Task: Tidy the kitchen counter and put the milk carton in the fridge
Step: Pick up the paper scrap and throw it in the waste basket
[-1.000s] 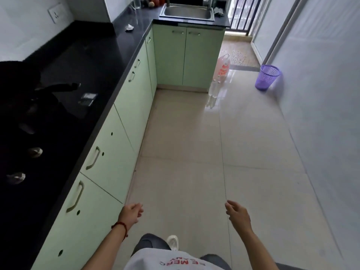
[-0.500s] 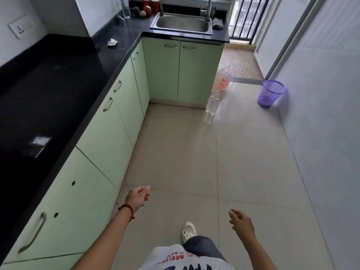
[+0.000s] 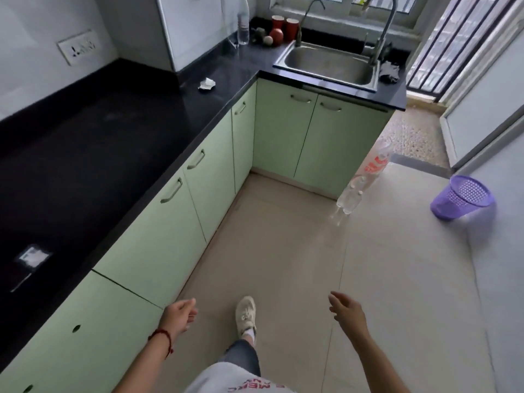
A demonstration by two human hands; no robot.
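Table [image 3: 119, 154]: black L-shaped top over green cabinets. Holds crumpled paper [image 3: 206, 84] near the corner, clear bottle [image 3: 243, 22] and red cups [image 3: 285, 25] beside the sink [image 3: 329, 63]. Milk carton: none discernible. Left hand [image 3: 179, 314] and right hand [image 3: 347, 309]: loosely open, empty, above floor.

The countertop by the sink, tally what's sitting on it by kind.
Red cups: 2
Clear bottle: 1
Round fruit-like items: 3, kinds unclear
Crumpled paper: 1
Dark cloth: 1
Total: 8
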